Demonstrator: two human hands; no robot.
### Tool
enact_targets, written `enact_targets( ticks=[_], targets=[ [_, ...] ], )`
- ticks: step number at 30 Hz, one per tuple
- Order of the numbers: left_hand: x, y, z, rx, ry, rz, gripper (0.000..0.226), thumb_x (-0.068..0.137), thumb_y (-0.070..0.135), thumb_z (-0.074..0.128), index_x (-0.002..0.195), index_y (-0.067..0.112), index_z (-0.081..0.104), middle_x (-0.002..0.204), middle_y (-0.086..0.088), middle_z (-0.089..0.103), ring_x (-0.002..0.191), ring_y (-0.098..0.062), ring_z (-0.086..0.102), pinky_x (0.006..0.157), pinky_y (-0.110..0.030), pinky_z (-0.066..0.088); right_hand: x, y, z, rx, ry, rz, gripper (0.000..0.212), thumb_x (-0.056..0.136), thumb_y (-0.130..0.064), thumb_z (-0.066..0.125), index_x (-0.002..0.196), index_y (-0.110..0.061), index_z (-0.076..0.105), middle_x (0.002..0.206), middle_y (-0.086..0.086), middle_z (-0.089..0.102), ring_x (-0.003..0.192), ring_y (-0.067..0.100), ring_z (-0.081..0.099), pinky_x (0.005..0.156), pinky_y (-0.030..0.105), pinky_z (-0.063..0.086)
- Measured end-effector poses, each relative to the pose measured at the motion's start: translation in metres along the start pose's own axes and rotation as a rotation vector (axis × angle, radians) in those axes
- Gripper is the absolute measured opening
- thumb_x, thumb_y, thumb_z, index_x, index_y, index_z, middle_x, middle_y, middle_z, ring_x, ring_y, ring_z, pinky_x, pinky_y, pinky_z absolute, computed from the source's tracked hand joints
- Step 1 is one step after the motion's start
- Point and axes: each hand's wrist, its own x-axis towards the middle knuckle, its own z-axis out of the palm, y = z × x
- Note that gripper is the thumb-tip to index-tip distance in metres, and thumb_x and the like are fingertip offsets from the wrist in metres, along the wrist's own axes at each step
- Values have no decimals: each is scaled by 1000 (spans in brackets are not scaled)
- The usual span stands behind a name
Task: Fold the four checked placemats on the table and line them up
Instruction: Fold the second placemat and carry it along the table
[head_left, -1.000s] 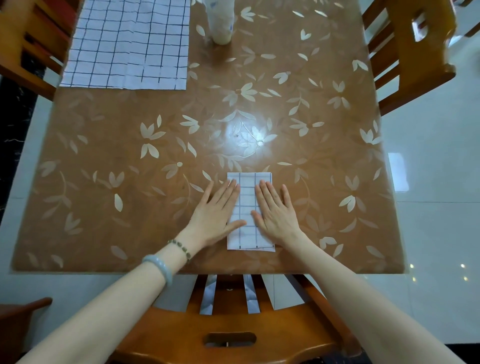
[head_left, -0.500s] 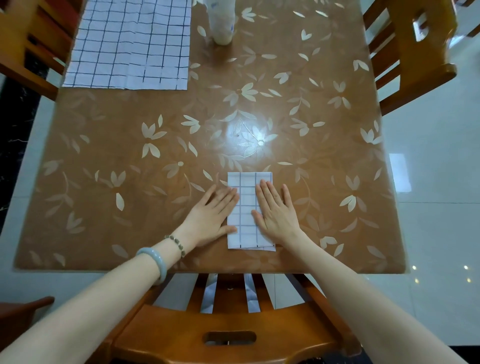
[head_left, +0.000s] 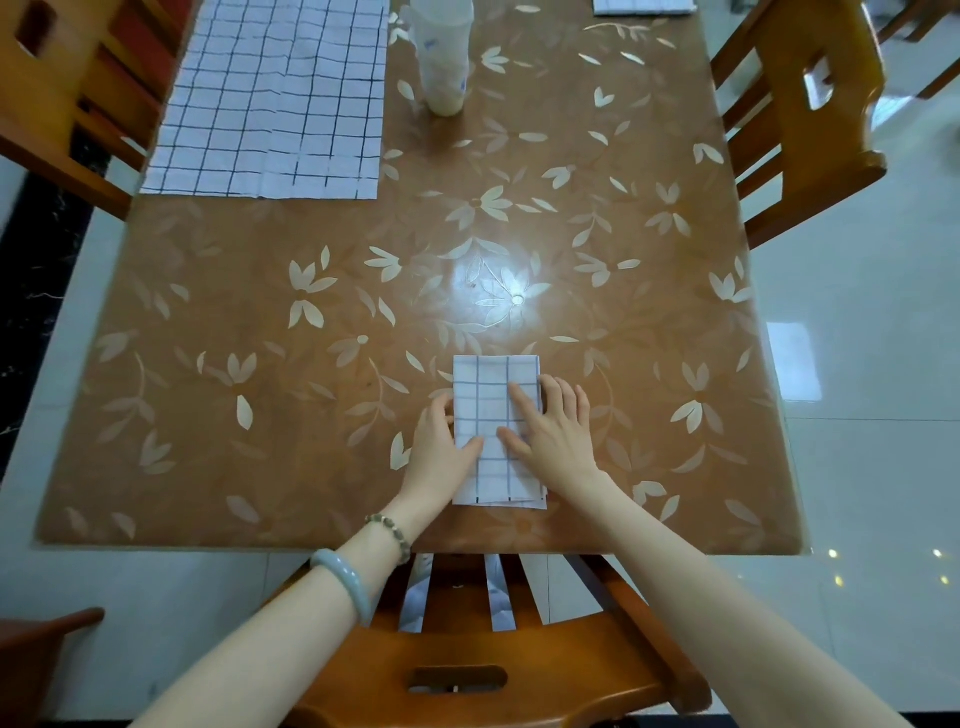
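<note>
Two hands are working the folded placemat (head_left: 493, 415) at the near middle of the table (head_left: 260, 415), just in from its near edge. Your left hand (head_left: 441, 447) is curling its fingers against the mat's left edge with the thumb lying on top, a light pinch as far as the view shows. Your right hand (head_left: 553, 436) is lying flat, fingers straight, pressing the right half and holding nothing. The mat's near end is showing slightly stepped layers, so you are best squaring those edges while the flat hand is pinning the stack — lifting by one side risks the fold springing open. Farther off, a pale tumbler (head_left: 441, 57) is standing at the far middle. An unfolded placemat (head_left: 270, 98) is lying flat at the far left — likely next — and a third placemat (head_left: 644, 6) is just showing at the far right.
</note>
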Motion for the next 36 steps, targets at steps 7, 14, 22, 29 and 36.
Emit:
enact_targets(
  ticks=[7, 14, 22, 29, 36],
  targets=[
    [9, 15, 9, -4, -56, -131, 25, 90, 8, 57, 113, 17, 59, 99, 4, 65, 81, -11, 58, 58, -17, 41, 4, -7, -19, 279, -3, 75, 53, 81, -42, 58, 128, -18, 52, 147, 17, 32, 138, 35, 22, 113, 53, 17],
    [-3, 27, -51, 41, -436, -27, 26, 87, 9, 55, 102, 26, 68, 100, 4, 71, 93, -16, 67, 81, -35, 55, 17, 5, -101, 939, -326, 209, 74, 78, -31, 75, 142, -22, 39, 142, -9, 41, 130, 8, 37, 105, 27, 31],
    [-21, 49, -92, 55, -718, -57, 30, 84, 3, 63, 112, 15, 66, 106, -3, 72, 95, -18, 70, 77, -32, 56, -21, 6, -130, 970, -507, 289, 20, 79, -22, 74, 92, -7, 72, 89, 5, 71, 85, 19, 68, 70, 26, 53],
    [-43, 57, -73, 35, -698, -79, 34, 74, 3, 77, 105, 12, 65, 98, -3, 73, 87, -12, 72, 73, -26, 58, -93, 39, -161, 1132, -245, 542, 14, 81, -19, 72, 89, -7, 72, 85, 7, 73, 80, 18, 71, 70, 28, 57],
    [-76, 95, -7, -394, -525, -131, 29, 82, 2, 68, 111, 2, 64, 102, -15, 71, 77, -21, 73, 60, -29, 59, -160, 87, -172, 1482, 24, 793, 20, 82, -9, 71, 97, 4, 68, 81, 15, 71, 61, 20, 69, 49, 24, 53]
  ],
)
